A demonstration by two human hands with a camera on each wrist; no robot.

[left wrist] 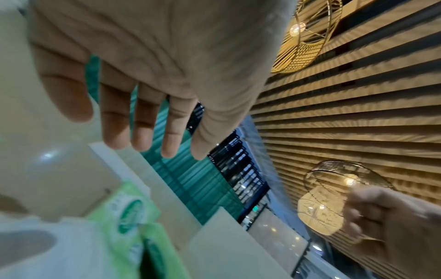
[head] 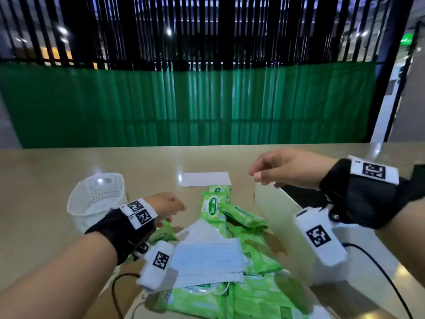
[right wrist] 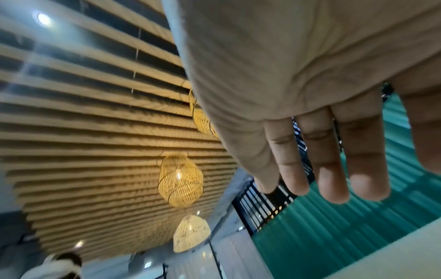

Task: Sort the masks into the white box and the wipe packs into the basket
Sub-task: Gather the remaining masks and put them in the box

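Several green wipe packs [head: 212,207] lie heaped at the table's middle, with a stack of white masks [head: 207,256] on top of them. The white perforated basket [head: 96,194] stands to the left and the white box [head: 273,217] to the right. My left hand [head: 171,211] hovers over the left side of the heap; in the left wrist view it [left wrist: 143,136] is empty with straight fingers, above a wipe pack [left wrist: 128,213]. My right hand [head: 259,174] hangs over the box's far corner with nothing in it, and its fingers [right wrist: 322,179] are straight.
A flat white sheet [head: 204,179] lies behind the heap. Black cables [head: 379,265] run from the wrist units across the near table. A green curtain [head: 184,104] hangs beyond the table's far edge.
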